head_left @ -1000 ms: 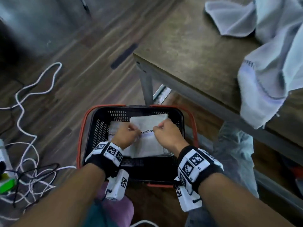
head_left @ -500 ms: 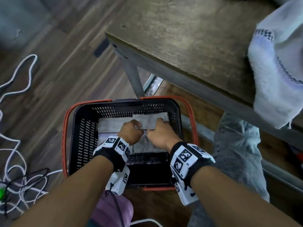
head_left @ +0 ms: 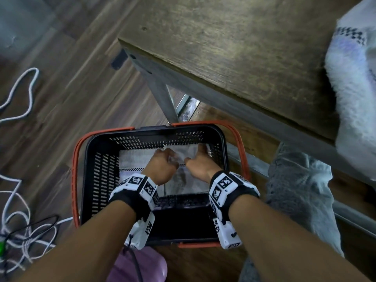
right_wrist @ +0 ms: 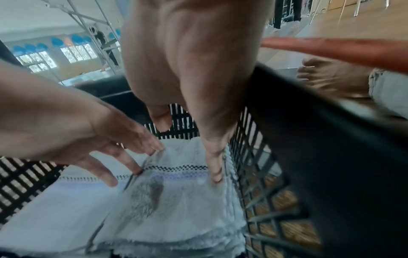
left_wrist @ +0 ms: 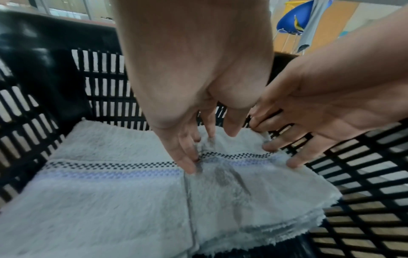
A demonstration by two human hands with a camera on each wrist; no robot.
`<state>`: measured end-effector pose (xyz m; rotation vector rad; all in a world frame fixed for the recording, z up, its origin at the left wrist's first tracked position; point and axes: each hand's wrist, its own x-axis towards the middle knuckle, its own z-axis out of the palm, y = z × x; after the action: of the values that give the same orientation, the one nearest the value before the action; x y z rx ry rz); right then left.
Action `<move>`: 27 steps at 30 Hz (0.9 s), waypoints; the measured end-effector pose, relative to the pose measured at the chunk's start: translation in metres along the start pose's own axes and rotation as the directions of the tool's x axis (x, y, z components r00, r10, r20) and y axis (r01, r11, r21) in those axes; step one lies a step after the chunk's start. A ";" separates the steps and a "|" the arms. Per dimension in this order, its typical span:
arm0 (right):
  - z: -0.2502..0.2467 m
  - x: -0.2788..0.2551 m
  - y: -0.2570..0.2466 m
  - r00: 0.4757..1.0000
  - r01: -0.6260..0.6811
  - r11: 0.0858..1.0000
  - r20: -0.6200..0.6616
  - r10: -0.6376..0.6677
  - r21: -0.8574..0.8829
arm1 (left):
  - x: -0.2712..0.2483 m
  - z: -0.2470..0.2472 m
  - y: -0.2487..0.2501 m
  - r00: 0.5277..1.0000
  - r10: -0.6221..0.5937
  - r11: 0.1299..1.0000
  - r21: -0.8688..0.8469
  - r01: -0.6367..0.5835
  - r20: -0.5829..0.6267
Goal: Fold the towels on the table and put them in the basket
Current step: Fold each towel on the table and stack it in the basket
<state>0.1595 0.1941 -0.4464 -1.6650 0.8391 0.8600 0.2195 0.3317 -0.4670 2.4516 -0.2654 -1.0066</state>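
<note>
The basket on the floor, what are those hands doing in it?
A person is putting folded towels away. Both hands reach down into the black basket with orange handles. The left hand and right hand have straight fingers touching the top folded towel, which lies beside another folded towel at the bottom. One more unfolded towel hangs over the edge of the wooden table, not yet folded.

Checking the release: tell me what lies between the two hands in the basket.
Only the grey-stained top of the folded white towel lies between left hand and right hand, plainest in the left wrist view.
</note>
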 end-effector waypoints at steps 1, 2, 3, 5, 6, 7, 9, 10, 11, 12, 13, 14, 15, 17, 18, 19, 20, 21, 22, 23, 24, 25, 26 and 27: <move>0.002 0.002 0.001 1.000 0.001 1.000 0.004 -0.001 -0.001 | 0.001 0.001 0.000 0.999 0.001 1.000 0.019 -0.001 -0.036; 0.003 0.003 0.002 1.000 0.003 1.000 0.008 -0.003 -0.009 | 0.000 0.001 0.001 0.998 -0.012 0.999 0.035 0.014 -0.057; 0.004 0.003 0.003 1.000 0.006 1.000 0.011 -0.006 -0.022 | 0.000 0.002 0.000 0.998 -0.036 0.998 0.048 0.038 -0.050; 0.005 0.000 0.001 1.000 0.026 0.999 0.004 -0.026 -0.042 | -0.003 0.005 -0.003 0.996 -0.083 0.995 0.059 0.081 0.036; 0.005 -0.002 -0.002 0.999 0.040 0.998 -0.011 -0.041 -0.041 | -0.004 0.006 -0.005 0.991 -0.095 0.994 0.062 0.089 0.090; 0.004 -0.005 -0.004 0.998 0.055 0.998 -0.032 -0.057 -0.040 | -0.005 0.007 -0.006 0.987 -0.097 0.994 0.058 0.090 0.129; 0.002 -0.012 -0.012 0.993 0.091 0.995 -0.071 -0.094 -0.051 | -0.006 0.006 -0.007 0.985 -0.094 0.996 0.022 0.092 0.147; 0.001 -0.018 -0.016 0.989 0.112 0.992 -0.088 -0.116 -0.053 | -0.009 0.005 -0.006 0.986 -0.091 0.996 0.003 0.091 0.140; -0.001 -0.025 -0.020 0.985 0.136 0.990 -0.103 -0.141 -0.047 | -0.012 0.002 -0.004 0.987 -0.089 0.996 -0.009 0.091 0.133; -0.004 -0.033 -0.023 0.980 0.163 0.986 -0.112 -0.167 -0.038 | -0.015 0.000 0.000 0.988 -0.086 0.996 -0.015 0.089 0.127; -0.007 -0.042 -0.026 0.974 0.193 0.981 -0.116 -0.196 -0.036 | -0.019 -0.004 0.005 0.989 -0.080 0.996 -0.019 0.083 0.124; -0.011 -0.052 -0.029 0.966 0.226 0.973 -0.115 -0.230 -0.045 | -0.024 -0.008 0.011 0.990 -0.065 0.997 -0.025 0.069 0.124; -0.015 -0.062 -0.030 0.958 0.259 0.964 -0.112 -0.264 -0.059 | -0.030 -0.014 0.019 0.992 -0.043 0.998 -0.039 0.049 0.123; -0.024 -0.084 -0.031 0.942 0.309 0.948 -0.113 -0.316 -0.077 | -0.041 -0.029 0.039 0.995 0.035 0.996 -0.080 -0.028 0.089; -0.030 -0.097 -0.031 0.932 0.333 0.940 -0.124 -0.340 -0.079 | -0.047 -0.036 0.050 0.995 0.085 0.993 -0.090 -0.081 0.045; -0.036 -0.110 -0.030 0.919 0.362 0.929 -0.140 -0.370 -0.076 | -0.055 -0.044 0.062 0.991 0.136 0.987 -0.084 -0.136 -0.013; -0.042 -0.124 -0.030 0.899 0.402 0.914 -0.165 -0.406 -0.061 | -0.064 -0.052 0.075 0.979 0.186 0.979 -0.073 -0.192 -0.082; -0.048 -0.139 -0.030 0.873 0.445 0.894 -0.200 -0.444 -0.043 | -0.074 -0.059 0.088 0.958 0.233 0.967 -0.065 -0.246 -0.165; -0.055 -0.155 -0.030 0.842 0.488 0.872 -0.242 -0.482 -0.041 | -0.086 -0.065 0.102 0.926 0.271 0.953 -0.064 -0.297 -0.263; -0.062 -0.171 -0.030 0.809 0.524 0.850 -0.283 -0.515 -0.052 | -0.099 -0.071 0.116 0.880 0.298 0.935 -0.072 -0.347 -0.370; -0.070 -0.186 -0.030 0.780 0.554 0.831 -0.314 -0.541 -0.056 | -0.112 -0.076 0.131 0.822 0.316 0.914 -0.081 -0.398 -0.475; -0.078 -0.200 -0.030 0.756 0.582 0.811 -0.332 -0.563 -0.049 | -0.124 -0.081 0.146 0.757 0.330 0.890 -0.081 -0.448 -0.564; -0.088 -0.214 -0.029 0.735 0.612 0.790 -0.343 -0.585 -0.038 | -0.135 -0.084 0.162 0.696 0.345 0.866 -0.072 -0.495 -0.629; -0.098 -0.227 -0.028 0.712 0.642 0.766 -0.352 -0.607 -0.025 | -0.144 -0.086 0.179 0.646 0.365 0.841 -0.060 -0.538 -0.671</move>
<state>0.0838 0.1311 -0.2179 -1.8637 0.4584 0.0445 0.1780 0.2565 -0.2377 2.1551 -0.4568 0.0476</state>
